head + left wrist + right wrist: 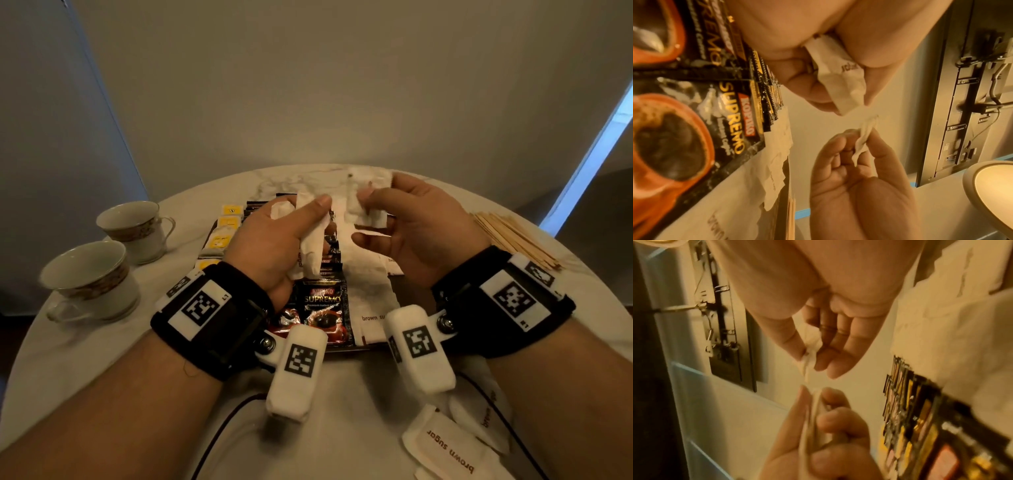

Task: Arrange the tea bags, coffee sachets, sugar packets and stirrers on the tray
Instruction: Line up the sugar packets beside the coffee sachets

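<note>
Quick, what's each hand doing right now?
Left hand: closed, gripping a bunch of sugar packets.
Right hand: thumb and finger pinching one sugar packet.

Dim warm light, blurred wrist views

Both hands hover over the tray [346,350] on the tabletop [102,359]. Beneath the left hand [274,240] lie the coffee sachets [318,308] in a row, with tea bags [222,233] further left and two cups [89,274] beyond those. Under the right hand [411,229] lie sugar packets [370,294]; stirrers [513,240] lie to its right. More sugar packets [448,448] sit nearer the person, behind the right wrist.
</note>
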Action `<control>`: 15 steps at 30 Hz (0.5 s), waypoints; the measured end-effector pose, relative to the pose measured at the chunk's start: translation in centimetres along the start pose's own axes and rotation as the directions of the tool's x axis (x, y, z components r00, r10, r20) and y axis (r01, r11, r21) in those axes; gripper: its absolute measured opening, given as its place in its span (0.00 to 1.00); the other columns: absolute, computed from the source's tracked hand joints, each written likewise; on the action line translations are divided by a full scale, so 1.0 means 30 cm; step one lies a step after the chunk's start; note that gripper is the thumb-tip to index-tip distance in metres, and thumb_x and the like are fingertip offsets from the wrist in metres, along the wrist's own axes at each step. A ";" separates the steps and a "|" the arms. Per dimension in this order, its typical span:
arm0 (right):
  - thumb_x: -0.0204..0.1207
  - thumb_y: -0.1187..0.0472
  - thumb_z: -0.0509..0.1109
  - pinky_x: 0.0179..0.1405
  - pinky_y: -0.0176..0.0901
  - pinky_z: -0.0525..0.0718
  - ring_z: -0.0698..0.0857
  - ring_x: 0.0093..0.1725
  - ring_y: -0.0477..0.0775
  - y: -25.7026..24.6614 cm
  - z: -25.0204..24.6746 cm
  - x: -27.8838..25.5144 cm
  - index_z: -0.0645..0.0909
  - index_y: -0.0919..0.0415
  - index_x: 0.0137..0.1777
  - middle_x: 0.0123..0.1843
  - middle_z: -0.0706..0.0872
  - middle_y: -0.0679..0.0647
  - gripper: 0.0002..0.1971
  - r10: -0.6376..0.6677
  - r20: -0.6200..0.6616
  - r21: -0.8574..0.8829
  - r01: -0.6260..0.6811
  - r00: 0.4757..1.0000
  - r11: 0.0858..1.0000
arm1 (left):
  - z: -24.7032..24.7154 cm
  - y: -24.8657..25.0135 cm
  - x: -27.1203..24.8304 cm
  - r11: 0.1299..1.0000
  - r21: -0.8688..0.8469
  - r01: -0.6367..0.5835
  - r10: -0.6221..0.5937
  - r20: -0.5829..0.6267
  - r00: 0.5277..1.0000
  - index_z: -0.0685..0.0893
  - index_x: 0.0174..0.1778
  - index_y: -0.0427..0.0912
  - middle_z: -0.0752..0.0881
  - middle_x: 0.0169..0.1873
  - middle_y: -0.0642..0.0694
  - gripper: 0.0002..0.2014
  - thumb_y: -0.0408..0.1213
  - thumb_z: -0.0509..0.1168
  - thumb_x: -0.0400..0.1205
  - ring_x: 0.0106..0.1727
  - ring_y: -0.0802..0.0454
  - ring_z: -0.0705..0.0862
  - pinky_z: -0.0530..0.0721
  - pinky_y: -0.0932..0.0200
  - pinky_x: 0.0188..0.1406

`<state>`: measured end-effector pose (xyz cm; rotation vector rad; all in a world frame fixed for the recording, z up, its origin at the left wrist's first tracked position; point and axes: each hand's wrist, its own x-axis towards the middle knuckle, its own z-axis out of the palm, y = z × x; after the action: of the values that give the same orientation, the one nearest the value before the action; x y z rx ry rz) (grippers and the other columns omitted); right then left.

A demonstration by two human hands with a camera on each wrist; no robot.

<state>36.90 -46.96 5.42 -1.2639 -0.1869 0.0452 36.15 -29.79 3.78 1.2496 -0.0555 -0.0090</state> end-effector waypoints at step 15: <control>0.78 0.66 0.77 0.42 0.48 0.90 0.86 0.39 0.51 -0.028 -0.051 0.003 0.90 0.63 0.50 0.42 0.91 0.56 0.03 0.003 0.003 -0.392 -0.002 1.000 0.920 | -0.007 0.001 0.003 0.998 -0.024 -0.054 0.053 -0.037 0.998 0.84 0.57 0.35 0.89 0.50 0.27 0.14 0.27 0.77 0.77 0.48 0.30 0.89 0.88 0.23 0.52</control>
<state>37.17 -48.64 5.77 -1.6656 -0.2037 0.0119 36.26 -29.59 3.74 1.2228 -0.0575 0.0594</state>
